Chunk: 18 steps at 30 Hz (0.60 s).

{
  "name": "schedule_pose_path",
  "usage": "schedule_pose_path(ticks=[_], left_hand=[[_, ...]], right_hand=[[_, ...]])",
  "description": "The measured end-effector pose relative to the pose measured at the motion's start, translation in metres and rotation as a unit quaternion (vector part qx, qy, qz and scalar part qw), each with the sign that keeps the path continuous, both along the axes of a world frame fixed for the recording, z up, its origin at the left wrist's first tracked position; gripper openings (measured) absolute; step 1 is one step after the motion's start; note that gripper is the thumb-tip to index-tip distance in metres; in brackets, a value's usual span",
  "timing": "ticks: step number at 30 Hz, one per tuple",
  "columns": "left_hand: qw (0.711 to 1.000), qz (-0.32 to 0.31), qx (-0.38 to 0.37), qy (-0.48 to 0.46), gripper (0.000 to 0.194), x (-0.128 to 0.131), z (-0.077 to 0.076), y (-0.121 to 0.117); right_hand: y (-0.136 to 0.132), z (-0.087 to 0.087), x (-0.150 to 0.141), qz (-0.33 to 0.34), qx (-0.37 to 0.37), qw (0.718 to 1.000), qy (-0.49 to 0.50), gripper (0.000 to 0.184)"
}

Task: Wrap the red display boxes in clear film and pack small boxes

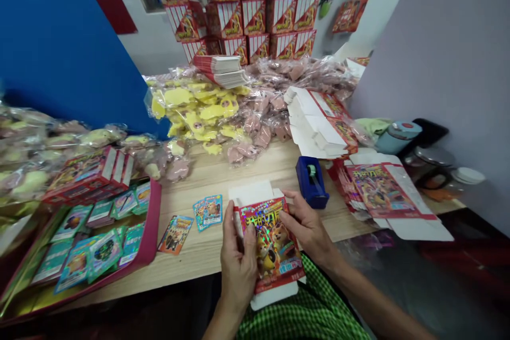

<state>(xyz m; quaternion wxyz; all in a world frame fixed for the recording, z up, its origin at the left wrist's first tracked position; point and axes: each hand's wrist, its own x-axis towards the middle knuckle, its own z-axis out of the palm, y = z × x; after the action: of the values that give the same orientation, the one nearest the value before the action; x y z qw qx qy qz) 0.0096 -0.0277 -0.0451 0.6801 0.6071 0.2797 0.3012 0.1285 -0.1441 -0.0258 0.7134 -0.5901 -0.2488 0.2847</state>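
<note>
A red foil-printed carton point(274, 244) sits in both of the person's hands, just above the lap and at the near edge of the table. Its glossy front shows cartoon dogs and large lettering, and white unprinted card flaps point(249, 194) stick out past its far end, with another flap point(274, 297) at its near end. The left hand point(239, 265) closes on the carton's left side, thumb across the front. The right hand point(306, 226) grips the right edge, fingers lying over the front.

At about 1 o'clock from the carton, a blue tape dispenser point(313, 181) stands on the pale wooden table point(199, 260). At 2 to 3 o'clock lies an opened printed carton blank point(382, 191) on red printed sheets, and farther off at 1 o'clock is a pile of folded white-and-red blanks point(319, 122).

At 10 o'clock, two overlapping trading cards point(207, 211) lie on the table, and a single card point(175, 235) lies at 9 o'clock. Beyond them, a pink-rimmed tray point(149, 228) holds teal trading cards point(74, 223) and red boxed packs point(85, 175).

Clear plastic bags of yellow shaped pieces point(195, 109) and pink ones point(258, 122) heap up at 12 o'clock, below a wall of stacked red display boxes point(243, 5).
</note>
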Motion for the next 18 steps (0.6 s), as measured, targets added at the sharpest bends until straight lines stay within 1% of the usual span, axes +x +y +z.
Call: schedule_pose_path(ticks=[1, 3, 5, 6, 7, 8, 9, 10, 11, 12, 13, 14, 15, 17, 18], left_hand=[[1.0, -0.01, 0.005, 0.01, 0.075, -0.002, -0.001, -0.002], [1.0, -0.021, -0.015, 0.016, 0.07, -0.007, -0.002, -0.005], [0.999, -0.006, -0.033, 0.017, 0.058, -0.011, 0.0, -0.007], [0.999, 0.006, -0.035, 0.022, 0.049, -0.013, 0.001, -0.008], [0.999, 0.016, -0.037, 0.026, 0.045, -0.015, 0.003, -0.008], [0.998, 0.018, -0.046, 0.027, 0.046, -0.016, 0.005, -0.007], [0.997, 0.012, -0.066, 0.025, 0.049, -0.018, 0.008, -0.006], [0.995, 0.001, -0.097, 0.018, 0.047, -0.019, 0.011, -0.003], [0.991, -0.013, -0.132, 0.01, 0.042, -0.02, 0.014, 0.0], [0.986, -0.028, -0.165, 0.005, 0.044, -0.021, 0.018, 0.003], [0.98, -0.046, -0.193, 0.004, 0.055, -0.023, 0.02, 0.007], [0.975, -0.065, -0.211, 0.008, 0.065, -0.025, 0.022, 0.012], [0.973, -0.081, -0.217, 0.016, 0.067, -0.028, 0.022, 0.016], [0.975, -0.097, -0.195, 0.038, 0.053, -0.036, 0.018, 0.023], [0.979, -0.096, -0.171, 0.049, 0.047, -0.04, 0.014, 0.026]], right_hand=[[-0.002, 0.0, 0.0, 0.011, -0.011, 1.0, -0.021, 0.046], [-0.007, 0.002, 0.001, 0.026, -0.036, 0.996, -0.078, 0.036], [-0.01, 0.005, 0.003, 0.029, -0.072, 0.985, -0.154, 0.021], [-0.012, 0.007, 0.005, 0.032, -0.09, 0.976, -0.196, 0.022], [-0.013, 0.008, 0.007, 0.036, -0.106, 0.966, -0.232, 0.029], [-0.014, 0.009, 0.009, 0.047, -0.117, 0.96, -0.251, 0.036], [-0.014, 0.01, 0.011, 0.067, -0.122, 0.96, -0.244, 0.039], [-0.015, 0.01, 0.013, 0.089, -0.119, 0.966, -0.211, 0.037], [-0.015, 0.011, 0.014, 0.108, -0.112, 0.974, -0.165, 0.03], [-0.016, 0.011, 0.014, 0.123, -0.103, 0.979, -0.122, 0.024], [-0.016, 0.013, 0.014, 0.131, -0.1, 0.982, -0.097, 0.025], [-0.017, 0.015, 0.013, 0.131, -0.103, 0.981, -0.1, 0.029], [-0.017, 0.017, 0.011, 0.127, -0.111, 0.977, -0.132, 0.028], [-0.019, 0.025, 0.006, 0.132, -0.132, 0.953, -0.237, 0.017], [-0.02, 0.029, 0.003, 0.145, -0.139, 0.938, -0.284, 0.016]])
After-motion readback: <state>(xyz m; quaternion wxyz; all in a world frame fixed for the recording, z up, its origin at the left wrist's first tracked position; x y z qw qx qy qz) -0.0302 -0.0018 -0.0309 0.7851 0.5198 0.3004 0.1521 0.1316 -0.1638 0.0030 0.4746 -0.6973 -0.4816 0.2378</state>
